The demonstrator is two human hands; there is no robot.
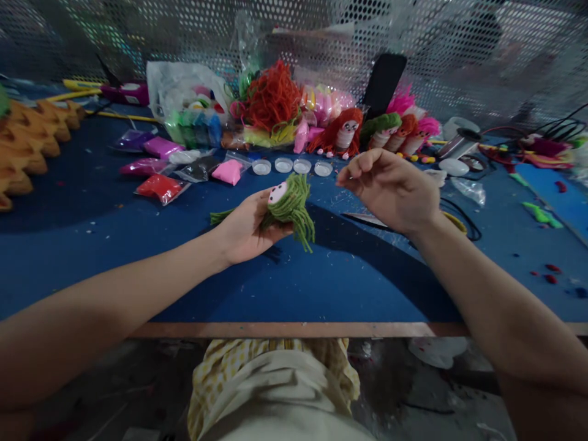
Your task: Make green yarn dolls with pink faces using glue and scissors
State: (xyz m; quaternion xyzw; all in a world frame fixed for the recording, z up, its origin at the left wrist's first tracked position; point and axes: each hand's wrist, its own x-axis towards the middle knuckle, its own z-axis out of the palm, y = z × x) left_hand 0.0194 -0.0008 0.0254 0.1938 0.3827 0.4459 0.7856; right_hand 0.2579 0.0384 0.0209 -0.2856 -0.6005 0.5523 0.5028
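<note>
Pale clothing [294, 398] nearest the camera, below the edge of the blue table [316, 300]. Left hand [248, 229] grips the green-haired doll [277, 193], held over the table in front of the clear lids [283, 165], face up, yarn hanging loose toward the right. Right hand [395, 187] raised, fingers half curled, well apart from doll; no object visible, can't tell if a thin strand is pinched. Risks: grip is by the head, fingers beside the face, so too hard a squeeze could smear the features or shift the hair. Loose strands could snag if pulled. Scissors [367, 218] lie below the right hand, blades toward the doll; a careless drop of that hand could mean a nick.
</note>
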